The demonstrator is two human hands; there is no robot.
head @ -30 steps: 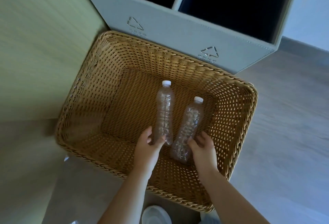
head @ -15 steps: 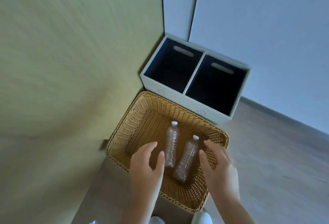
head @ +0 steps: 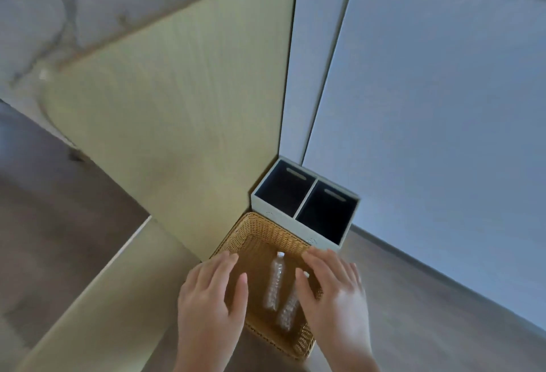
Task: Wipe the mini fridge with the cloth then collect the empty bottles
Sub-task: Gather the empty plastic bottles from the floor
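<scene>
left hand (head: 211, 303) and right hand (head: 334, 298) nearest, both palm down, fingers spread, grasping nothing. below and between them: wicker basket (head: 257, 224) on floor. inside, left bottle (head: 276, 283) and right bottle (head: 288, 309) lie flat, side by side, long axes running away from person, caps at far end. right thumb covers part of right bottle; that hand is nearer to it. beyond basket: two-compartment bin (head: 305, 202). judgement: bottles collected.

wood floor (head: 428, 306), wicker basket (head: 260, 231), two-compartment bin (head: 325, 242)
</scene>
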